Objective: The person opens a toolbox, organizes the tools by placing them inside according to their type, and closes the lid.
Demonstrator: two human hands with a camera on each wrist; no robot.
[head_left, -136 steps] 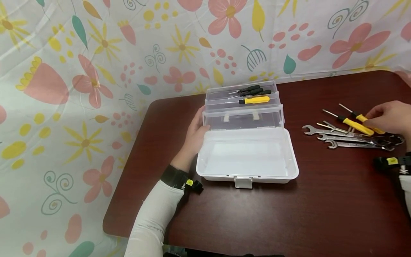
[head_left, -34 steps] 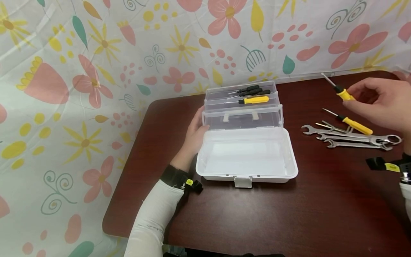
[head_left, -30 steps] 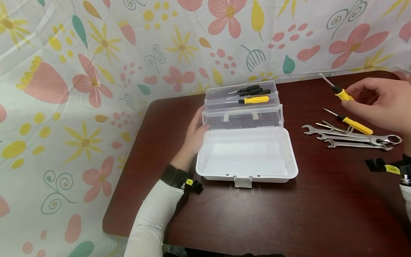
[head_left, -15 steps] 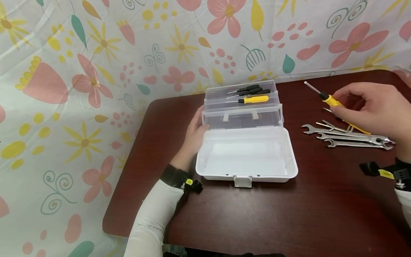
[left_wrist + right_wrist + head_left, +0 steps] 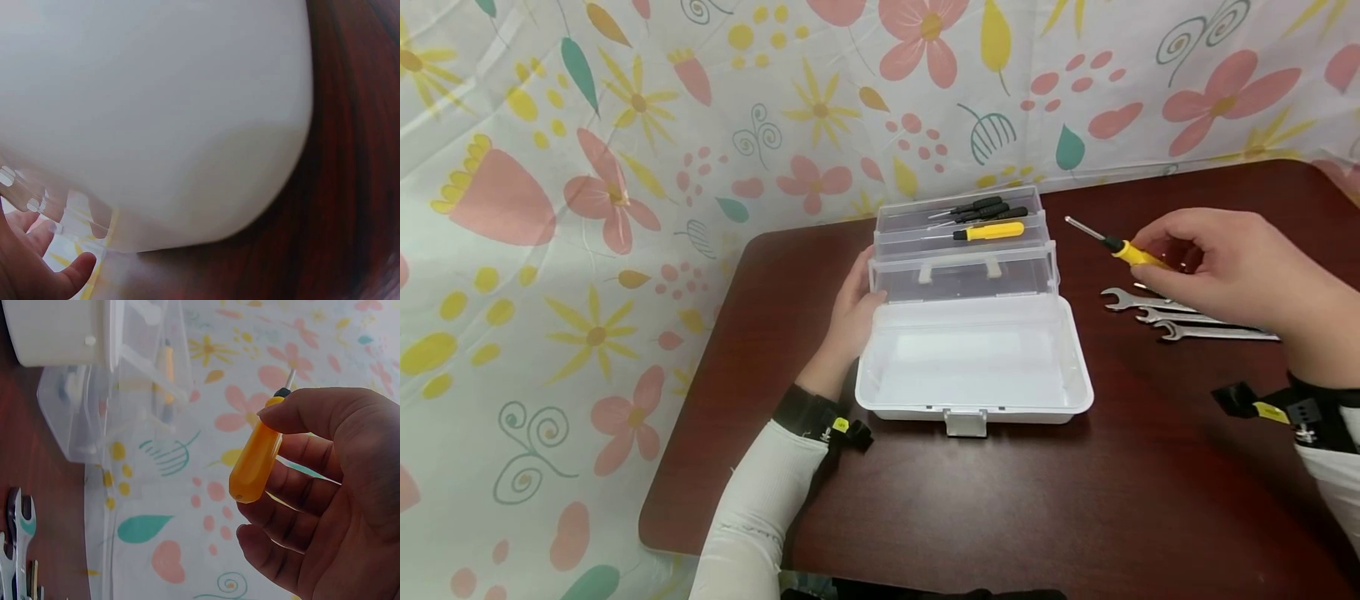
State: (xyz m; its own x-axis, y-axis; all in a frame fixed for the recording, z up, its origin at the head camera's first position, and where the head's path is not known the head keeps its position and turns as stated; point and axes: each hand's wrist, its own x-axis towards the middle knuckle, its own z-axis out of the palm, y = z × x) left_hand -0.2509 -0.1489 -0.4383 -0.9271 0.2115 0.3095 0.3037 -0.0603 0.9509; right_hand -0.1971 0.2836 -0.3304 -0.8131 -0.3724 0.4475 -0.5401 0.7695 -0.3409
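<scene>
Dark surface supporting open toolbox; right hand clamping yellow screwdriver near wrenches; left hand touching toolbox, digits apart.

Yellow-handled screwdriver, black collar, silver shaft, hangs aloft at ctr-right of the head view, pinched by its handle btwn thumb & fingers of the R hand; shaft tilts to upper left. In the R wrist view it slants at ctr-right, butt end low, shaft toward upper right.

White toolbox stands open at frame ctr, front latch down. Its clear upper section is raised at the rear, w/ black-handled screwdrivers in back, another yellow-handled one in front. L hand rests at the box's left side.
</scene>
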